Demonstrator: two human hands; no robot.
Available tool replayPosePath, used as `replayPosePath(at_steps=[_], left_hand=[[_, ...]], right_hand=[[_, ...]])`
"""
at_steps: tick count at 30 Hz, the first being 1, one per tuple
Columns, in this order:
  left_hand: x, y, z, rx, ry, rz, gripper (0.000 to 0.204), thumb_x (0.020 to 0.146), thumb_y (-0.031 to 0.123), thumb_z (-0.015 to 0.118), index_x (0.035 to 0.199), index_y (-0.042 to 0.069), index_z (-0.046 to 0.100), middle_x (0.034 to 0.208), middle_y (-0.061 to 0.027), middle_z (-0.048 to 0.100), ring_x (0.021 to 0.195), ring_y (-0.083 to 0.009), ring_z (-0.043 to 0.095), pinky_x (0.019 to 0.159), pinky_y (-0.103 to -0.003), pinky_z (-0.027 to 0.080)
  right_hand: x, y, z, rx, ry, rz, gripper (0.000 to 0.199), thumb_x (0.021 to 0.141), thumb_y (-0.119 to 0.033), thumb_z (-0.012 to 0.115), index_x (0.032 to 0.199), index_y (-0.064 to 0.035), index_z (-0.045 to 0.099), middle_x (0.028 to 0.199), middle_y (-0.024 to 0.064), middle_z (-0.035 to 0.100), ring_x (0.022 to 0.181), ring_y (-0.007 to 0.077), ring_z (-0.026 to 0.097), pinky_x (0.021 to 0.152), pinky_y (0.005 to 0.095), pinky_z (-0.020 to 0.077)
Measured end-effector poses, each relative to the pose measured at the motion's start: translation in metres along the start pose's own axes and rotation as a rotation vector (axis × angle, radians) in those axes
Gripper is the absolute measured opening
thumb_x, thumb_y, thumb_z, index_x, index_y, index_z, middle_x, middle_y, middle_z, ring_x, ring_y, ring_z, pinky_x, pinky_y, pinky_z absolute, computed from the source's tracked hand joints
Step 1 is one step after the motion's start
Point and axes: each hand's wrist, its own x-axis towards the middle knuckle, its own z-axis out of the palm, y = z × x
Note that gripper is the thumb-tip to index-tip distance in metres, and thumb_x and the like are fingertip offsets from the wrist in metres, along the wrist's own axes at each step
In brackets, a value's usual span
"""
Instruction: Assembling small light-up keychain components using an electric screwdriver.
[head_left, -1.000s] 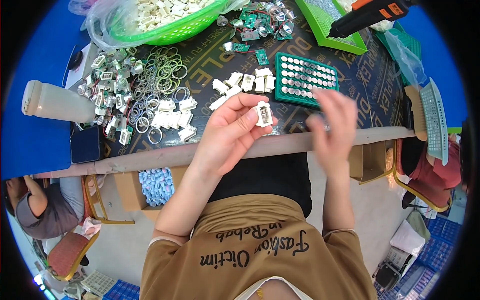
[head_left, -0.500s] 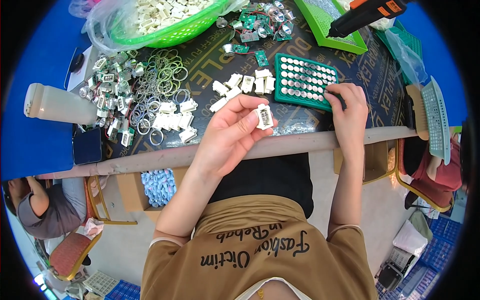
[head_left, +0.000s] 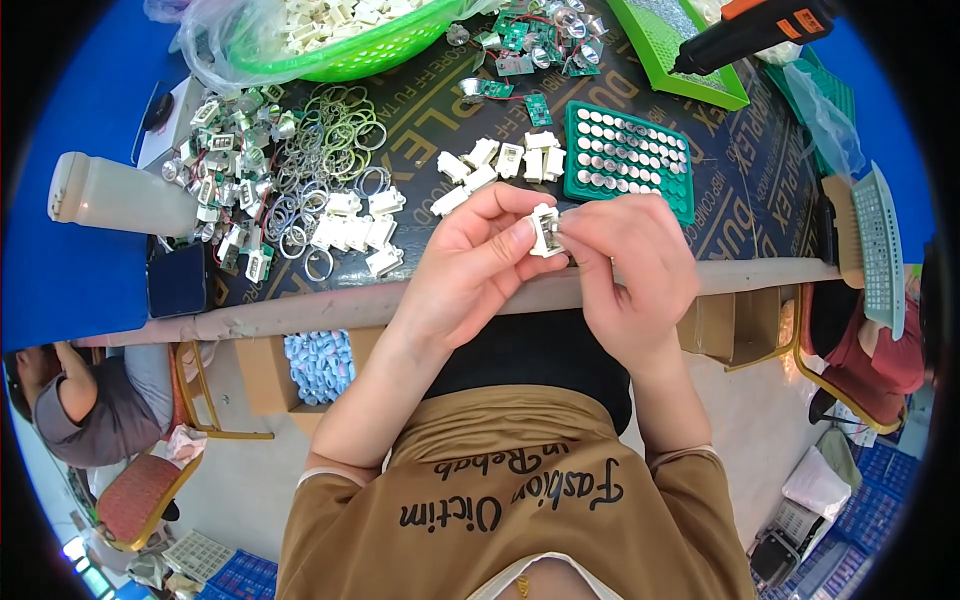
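My left hand (head_left: 478,250) holds a small white plastic housing (head_left: 545,230) between thumb and fingers, its open cavity turned to the right. My right hand (head_left: 640,262) has its thumb and fingertips pinched together right at that cavity; whatever they hold is hidden. Beyond the right hand lies a green tray (head_left: 684,205) with rows of round silver button cells (head_left: 620,150); some places at its near right corner hold no cell. Several more white housings (head_left: 510,160) lie just past my left hand, and another group (head_left: 355,232) sits to its left.
Metal and green rings (head_left: 340,140) and wired lamp assemblies (head_left: 225,170) lie at left, near a white bottle (head_left: 120,195). At the back are a green basket (head_left: 385,60) of housings, circuit boards (head_left: 515,65), and a black glue gun (head_left: 750,42) over a green bin (head_left: 655,75).
My right hand has left the tray of button cells and moved left to the housing. My left hand still holds the housing, now turned more sideways.
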Motion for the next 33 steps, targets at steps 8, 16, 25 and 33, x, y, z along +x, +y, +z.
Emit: replayPosePath(at_steps=[8,16,25,33], left_hand=[[0.0,-0.002,-0.007,-0.01,-0.037,0.025,0.019,0.09,0.004,0.053,0.108,0.0,0.053,0.101,-0.0078,0.057,0.094,-0.0158,0.058,0.083,-0.035,0.052],[0.001,-0.005,-0.004,0.115,-0.042,0.073,0.016,0.088,-0.001,0.052,0.103,-0.002,0.055,0.103,-0.0098,0.058,0.091,-0.0168,0.06,0.08,-0.036,0.054],[0.0,-0.005,0.001,0.163,0.006,0.097,0.015,0.088,-0.003,0.05,0.102,-0.003,0.056,0.1,-0.0116,0.06,0.09,-0.0192,0.061,0.079,-0.037,0.055],[0.004,-0.002,-0.004,-0.029,0.029,0.021,0.017,0.09,0.003,0.051,0.105,-0.002,0.055,0.1,-0.0099,0.059,0.092,-0.0184,0.06,0.084,-0.038,0.054]], right_hand=[[0.001,-0.001,-0.002,-0.025,-0.035,-0.042,0.019,0.061,0.003,0.067,0.077,-0.0062,0.064,0.073,0.004,0.062,0.065,0.0218,0.055,0.056,0.031,0.0406],[0.017,0.002,-0.02,0.137,-0.288,0.211,0.015,0.062,0.003,0.068,0.074,-0.0043,0.063,0.071,0.0053,0.061,0.066,0.0212,0.057,0.058,0.0295,0.0429],[0.018,0.007,-0.012,0.397,-0.307,0.374,0.011,0.069,0.008,0.063,0.074,-0.0002,0.061,0.079,0.0082,0.062,0.064,0.0185,0.059,0.055,0.0265,0.0471],[0.009,0.005,0.003,0.11,-0.11,0.107,0.011,0.07,0.004,0.064,0.078,-0.0032,0.062,0.079,0.0078,0.061,0.066,0.0207,0.059,0.057,0.028,0.0467]])
